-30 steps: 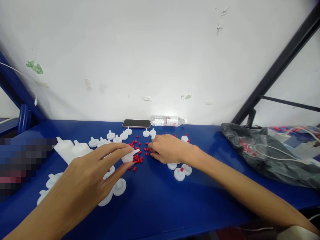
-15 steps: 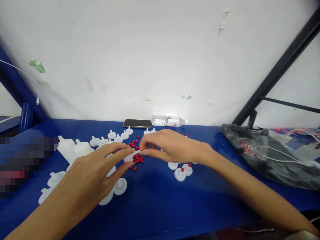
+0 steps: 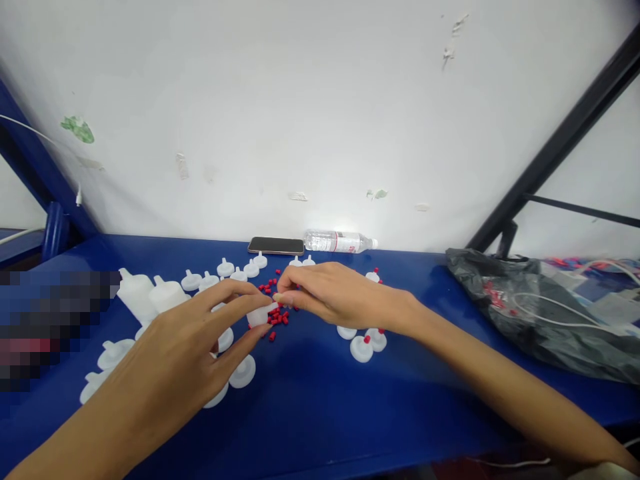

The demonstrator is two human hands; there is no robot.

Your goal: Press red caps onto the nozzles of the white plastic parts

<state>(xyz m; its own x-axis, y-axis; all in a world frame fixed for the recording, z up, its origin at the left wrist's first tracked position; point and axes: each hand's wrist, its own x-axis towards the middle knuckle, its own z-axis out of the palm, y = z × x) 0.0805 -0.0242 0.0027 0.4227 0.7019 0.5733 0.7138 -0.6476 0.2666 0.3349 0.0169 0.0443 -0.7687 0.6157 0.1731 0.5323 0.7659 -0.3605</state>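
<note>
My left hand (image 3: 200, 340) grips a white plastic nozzle cap (image 3: 259, 315) between thumb and fingers, its spout pointing right. At the spout's tip, my right hand (image 3: 325, 293) has thumb and forefinger pinched; what they hold, if anything, is hidden by the fingertips. Small red caps (image 3: 277, 320) lie scattered under and beside the fingers. More white nozzle caps (image 3: 243, 371) rest around my left hand, without red tips. Right of my right hand, several white nozzle caps (image 3: 361, 349) carry red caps (image 3: 367, 339) on their spouts.
Two white bottles (image 3: 167, 295) with spouts stand at the left. A phone (image 3: 276, 246) and a clear water bottle (image 3: 340, 241) lie along the wall. On the right, a dark plastic bag (image 3: 550, 340) holds small red pieces. The blue tabletop (image 3: 320, 413) extends toward me.
My right fingertips have shifted slightly left along the spout of the nozzle cap. My left hand keeps its grip; the view has moved a little.
</note>
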